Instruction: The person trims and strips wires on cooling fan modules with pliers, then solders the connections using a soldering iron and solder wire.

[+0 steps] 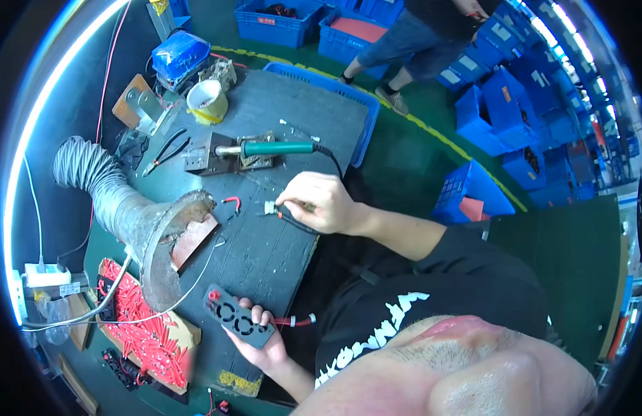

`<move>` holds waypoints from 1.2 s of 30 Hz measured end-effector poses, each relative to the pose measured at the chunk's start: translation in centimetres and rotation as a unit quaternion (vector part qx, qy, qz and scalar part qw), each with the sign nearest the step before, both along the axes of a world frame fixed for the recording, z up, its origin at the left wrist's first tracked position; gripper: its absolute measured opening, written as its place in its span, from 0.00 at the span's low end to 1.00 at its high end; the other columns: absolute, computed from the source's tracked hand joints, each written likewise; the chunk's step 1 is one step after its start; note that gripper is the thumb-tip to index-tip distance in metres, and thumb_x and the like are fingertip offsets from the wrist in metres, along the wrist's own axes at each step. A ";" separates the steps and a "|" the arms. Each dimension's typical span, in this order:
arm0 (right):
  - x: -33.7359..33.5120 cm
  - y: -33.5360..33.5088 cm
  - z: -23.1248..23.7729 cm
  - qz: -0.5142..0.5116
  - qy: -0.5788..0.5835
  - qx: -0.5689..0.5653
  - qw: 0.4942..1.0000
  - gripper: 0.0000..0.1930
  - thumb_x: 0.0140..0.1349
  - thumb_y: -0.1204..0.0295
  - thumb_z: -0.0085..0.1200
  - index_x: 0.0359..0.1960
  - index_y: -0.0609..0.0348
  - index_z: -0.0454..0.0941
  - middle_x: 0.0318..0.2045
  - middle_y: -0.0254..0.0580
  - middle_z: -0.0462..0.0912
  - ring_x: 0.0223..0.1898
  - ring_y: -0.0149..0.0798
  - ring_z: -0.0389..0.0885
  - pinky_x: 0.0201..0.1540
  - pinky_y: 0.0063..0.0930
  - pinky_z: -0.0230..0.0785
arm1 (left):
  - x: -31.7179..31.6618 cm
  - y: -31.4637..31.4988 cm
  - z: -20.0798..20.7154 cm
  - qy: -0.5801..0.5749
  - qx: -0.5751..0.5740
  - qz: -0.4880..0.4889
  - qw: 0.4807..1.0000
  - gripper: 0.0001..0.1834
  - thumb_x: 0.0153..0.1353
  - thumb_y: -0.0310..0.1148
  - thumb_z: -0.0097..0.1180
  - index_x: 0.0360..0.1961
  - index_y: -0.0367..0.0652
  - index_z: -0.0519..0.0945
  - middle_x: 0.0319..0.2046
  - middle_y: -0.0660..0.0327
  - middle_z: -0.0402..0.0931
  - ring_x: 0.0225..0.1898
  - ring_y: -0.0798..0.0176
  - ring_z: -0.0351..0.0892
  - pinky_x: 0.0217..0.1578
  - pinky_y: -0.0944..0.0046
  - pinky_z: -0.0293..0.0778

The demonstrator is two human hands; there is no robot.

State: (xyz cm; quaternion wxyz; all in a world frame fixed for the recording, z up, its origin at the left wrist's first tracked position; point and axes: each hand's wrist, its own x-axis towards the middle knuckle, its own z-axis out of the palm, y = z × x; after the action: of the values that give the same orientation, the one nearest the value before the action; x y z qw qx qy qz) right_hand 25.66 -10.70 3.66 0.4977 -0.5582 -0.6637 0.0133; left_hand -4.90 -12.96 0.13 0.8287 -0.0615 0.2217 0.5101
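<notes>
My left hand (265, 350) grips a flat dark plate (239, 317) from below, its fingers wrapped over one edge. The plate has two round vent cut-outs and a red piece at its far end. Red and black wires (293, 321) with white ends stick out beside my fingers. Farther up the bench, my right hand (322, 202) is closed in a pinch at a small white connector (270, 207). A dark cable with an orange band (287, 218) runs under that hand. Near its fingertips lies a short bent red piece (232, 202).
A green-handled soldering iron (276, 148) rests on its stand, beside pliers (165, 152) and a yellowish cup (207, 102). A grey duct hood (158, 236) leans over the bench. Red wires (144, 326) fill a cardboard tray. Blue crates (497, 107) and another person (418, 41) stand beyond.
</notes>
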 end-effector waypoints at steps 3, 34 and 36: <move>0.2 0.5 -0.8 0.003 0.015 0.023 1.000 0.07 0.54 0.82 0.63 0.34 0.60 0.86 0.28 0.41 0.85 0.29 0.41 0.84 0.33 0.33 0.76 | -0.6 -0.7 0.2 0.033 0.154 -0.058 0.986 0.30 0.78 0.51 0.42 0.65 0.35 0.65 0.47 0.50 0.72 0.31 0.61 0.68 0.29 0.64 0.68; -7.1 10.0 -0.8 0.205 -0.551 0.046 0.808 0.19 0.56 0.70 0.54 0.51 0.55 0.81 0.35 0.32 0.77 0.43 0.34 0.78 0.44 0.29 0.72 | 0.1 1.0 2.2 0.537 0.212 -0.071 0.813 0.26 0.55 0.27 0.75 0.52 0.37 0.74 0.43 0.62 0.81 0.43 0.72 0.79 0.47 0.69 0.76; -7.3 10.2 -0.5 0.192 -0.567 0.027 0.801 0.15 0.58 0.69 0.57 0.48 0.55 0.80 0.35 0.32 0.76 0.42 0.34 0.78 0.45 0.30 0.72 | 0.2 1.0 2.6 0.525 0.222 -0.057 0.820 0.29 0.56 0.34 0.77 0.50 0.34 0.71 0.41 0.59 0.79 0.42 0.70 0.78 0.46 0.67 0.76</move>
State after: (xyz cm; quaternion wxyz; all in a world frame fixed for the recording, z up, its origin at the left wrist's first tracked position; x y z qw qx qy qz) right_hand 18.35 -0.54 3.16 0.0348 -0.3134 -0.9212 -0.2278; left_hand -4.74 -11.93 2.78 0.6061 0.4135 0.5071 0.4522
